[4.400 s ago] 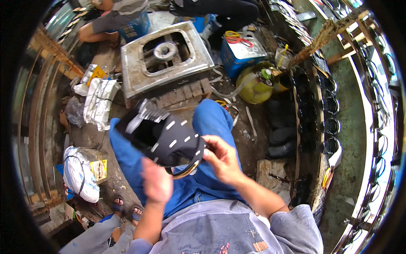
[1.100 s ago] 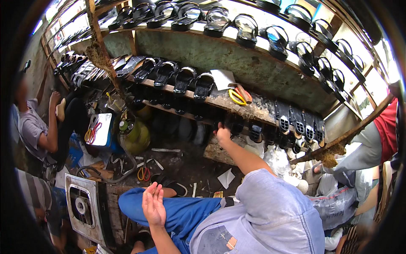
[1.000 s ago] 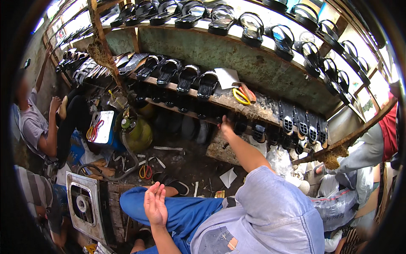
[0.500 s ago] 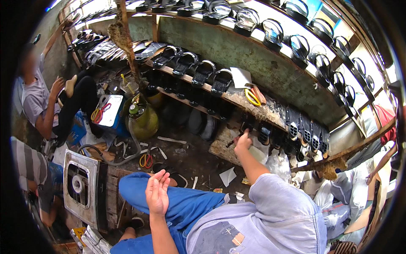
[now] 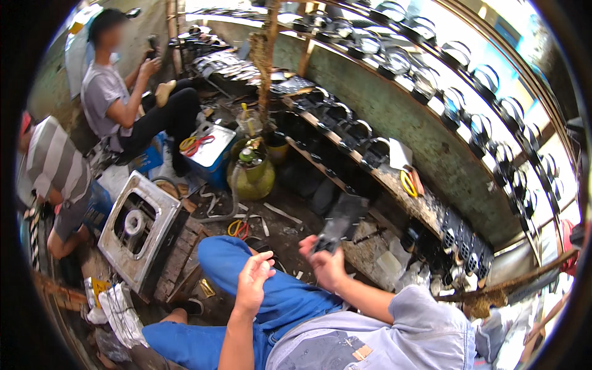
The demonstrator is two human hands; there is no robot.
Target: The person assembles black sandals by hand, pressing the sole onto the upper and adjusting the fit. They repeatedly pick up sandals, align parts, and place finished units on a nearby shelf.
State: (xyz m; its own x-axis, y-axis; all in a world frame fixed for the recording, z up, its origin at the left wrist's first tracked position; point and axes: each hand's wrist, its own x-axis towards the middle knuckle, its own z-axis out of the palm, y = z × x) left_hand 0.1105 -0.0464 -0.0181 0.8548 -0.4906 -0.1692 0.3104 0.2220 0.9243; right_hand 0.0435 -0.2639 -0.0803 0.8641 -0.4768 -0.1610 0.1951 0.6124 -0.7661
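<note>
In my right hand (image 5: pixel 325 265) is a black sandal (image 5: pixel 345 219), smeared by motion, its broad end pointing away from me toward the shelves. My fingers close around its near end. My left hand (image 5: pixel 251 283) hovers above my blue-trousered knee, palm turned inward, fingers loosely bent and apart, with nothing in it. The two hands are apart, and the sandal is clear of the left one. Beyond the sandal runs a low wooden shelf (image 5: pixel 425 206) bearing black sandals (image 5: pixel 374 153), a white sheet (image 5: pixel 400 154) and yellow-handled scissors (image 5: pixel 407 184).
A metal stove (image 5: pixel 142 228) stands at my left, with a green gas cylinder (image 5: pixel 253 179) and hose beyond it. Red-and-yellow scissors (image 5: pixel 237 228) lie on the littered floor. Two people sit at the left. Higher racks hold more sandals (image 5: pixel 425 83).
My right hand has drawn back from the low shelf toward me and now holds a black sandal. The view has swung left. My left hand remains raised above my leg.
</note>
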